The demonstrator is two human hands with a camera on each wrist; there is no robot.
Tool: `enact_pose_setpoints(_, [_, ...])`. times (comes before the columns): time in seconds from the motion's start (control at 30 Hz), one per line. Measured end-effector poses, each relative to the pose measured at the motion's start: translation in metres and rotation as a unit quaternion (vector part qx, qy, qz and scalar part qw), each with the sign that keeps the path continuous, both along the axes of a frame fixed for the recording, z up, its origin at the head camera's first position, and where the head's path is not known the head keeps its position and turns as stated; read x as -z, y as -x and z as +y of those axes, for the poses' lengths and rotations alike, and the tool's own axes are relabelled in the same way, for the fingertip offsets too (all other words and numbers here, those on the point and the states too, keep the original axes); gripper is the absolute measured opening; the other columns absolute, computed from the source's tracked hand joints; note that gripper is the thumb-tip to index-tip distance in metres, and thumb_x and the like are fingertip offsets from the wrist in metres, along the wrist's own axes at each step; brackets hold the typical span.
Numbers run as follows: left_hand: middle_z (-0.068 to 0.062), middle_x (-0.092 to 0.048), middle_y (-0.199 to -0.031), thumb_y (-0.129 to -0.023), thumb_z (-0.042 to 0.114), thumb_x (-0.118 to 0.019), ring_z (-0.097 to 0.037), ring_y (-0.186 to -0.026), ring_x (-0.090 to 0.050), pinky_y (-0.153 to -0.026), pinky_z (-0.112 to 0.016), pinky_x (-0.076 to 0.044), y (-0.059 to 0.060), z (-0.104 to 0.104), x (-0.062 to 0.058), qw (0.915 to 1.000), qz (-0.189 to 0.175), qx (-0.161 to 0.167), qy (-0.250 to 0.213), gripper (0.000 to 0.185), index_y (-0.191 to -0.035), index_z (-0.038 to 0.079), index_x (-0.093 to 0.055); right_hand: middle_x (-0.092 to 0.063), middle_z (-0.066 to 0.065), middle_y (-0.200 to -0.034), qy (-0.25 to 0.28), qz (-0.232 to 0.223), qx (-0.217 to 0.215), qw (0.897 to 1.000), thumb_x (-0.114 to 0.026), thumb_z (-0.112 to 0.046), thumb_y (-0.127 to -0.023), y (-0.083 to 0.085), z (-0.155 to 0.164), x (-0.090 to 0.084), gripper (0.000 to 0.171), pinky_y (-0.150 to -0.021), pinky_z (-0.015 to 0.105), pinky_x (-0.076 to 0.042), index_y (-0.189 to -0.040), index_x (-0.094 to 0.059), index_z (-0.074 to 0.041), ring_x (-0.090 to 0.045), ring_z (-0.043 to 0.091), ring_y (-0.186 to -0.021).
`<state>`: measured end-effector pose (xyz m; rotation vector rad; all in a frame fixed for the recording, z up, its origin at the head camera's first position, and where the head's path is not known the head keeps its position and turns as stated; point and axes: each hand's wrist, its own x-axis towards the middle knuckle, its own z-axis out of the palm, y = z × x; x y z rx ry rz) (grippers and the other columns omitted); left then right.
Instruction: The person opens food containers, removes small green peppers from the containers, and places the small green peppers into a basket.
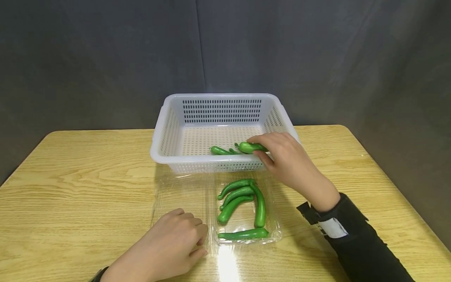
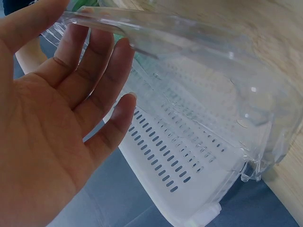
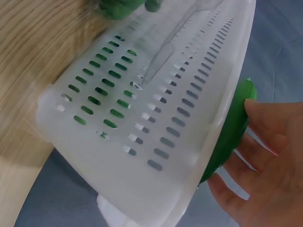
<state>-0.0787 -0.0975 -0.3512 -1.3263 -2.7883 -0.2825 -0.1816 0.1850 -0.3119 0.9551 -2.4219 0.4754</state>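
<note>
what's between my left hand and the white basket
In the head view, only the empty half of the clear plastic tray lies between the left hand and the white basket; the hand rests on its near edge.

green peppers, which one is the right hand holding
The green pepper above the white slotted basket's front rim, gripped by the right hand; the others lie untouched.

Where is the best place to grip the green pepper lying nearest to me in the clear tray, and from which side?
Probably at its middle, from above. The pepper lies flat along the tray's near wall, apart from the others, with its thick end to the right.
</note>
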Motion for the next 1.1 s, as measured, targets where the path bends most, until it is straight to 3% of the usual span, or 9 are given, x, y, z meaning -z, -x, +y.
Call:
enact_pose_setpoints(0.67, [0.016,-0.034,-0.060,-0.083,0.026,-0.071,-0.005,-0.058,-0.033,-0.064,-0.024,-0.035,-0.0003,-0.0004,0.0003,1.0000,-0.001,-0.001,0.003,0.033,-0.064,0.024,-0.044,-0.071,0.011,-0.107,-0.035,-0.021,0.041,0.998,-0.071,-0.001,-0.088,0.0098,0.0087,0.0053,0.028,-0.089,0.047,-0.047,-0.115,-0.068,-0.004,-0.064,0.031,-0.100])
enact_pose_setpoints(1.1, [0.016,-0.035,-0.060,-0.082,0.026,-0.072,-0.005,-0.058,-0.034,-0.064,-0.024,-0.035,0.0000,-0.0003,0.0009,1.0000,0.000,-0.001,0.003,0.032,-0.065,0.024,-0.045,-0.071,0.011,-0.106,-0.040,-0.050,0.041,0.997,-0.070,-0.002,-0.089,0.0096,0.0086,0.0065,0.027,-0.089,0.046,-0.048,-0.116,-0.069,-0.004,-0.066,0.030,-0.097])
